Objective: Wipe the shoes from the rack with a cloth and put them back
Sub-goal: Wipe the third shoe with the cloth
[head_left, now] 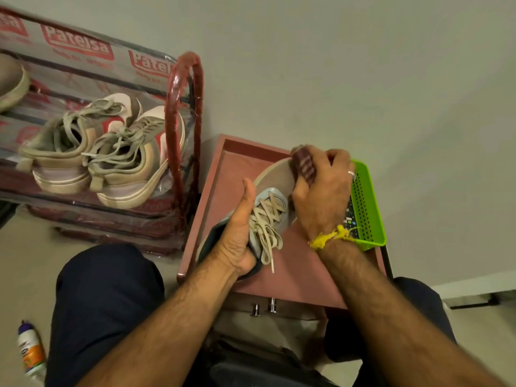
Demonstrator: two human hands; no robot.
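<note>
A grey and beige sneaker (pixel 275 180) with pale laces lies on a small pink table (pixel 301 277). My left hand (pixel 238 233) grips the sneaker by its collar near the heel, thumb up along the side. My right hand (pixel 321 191) holds a dark red striped cloth (pixel 304 163) against the sneaker's toe. The shoe rack (pixel 183 121), wrapped in printed plastic with red end loops, stands at the left. A pair of beige sneakers (pixel 111 152) sits on its shelf.
A green perforated basket (pixel 365 202) stands on the table's right side, behind my right hand. Another beige shoe (pixel 12 85) shows at the far left edge. A white and orange bottle (pixel 30 350) lies on the floor at lower left. My knees flank the table.
</note>
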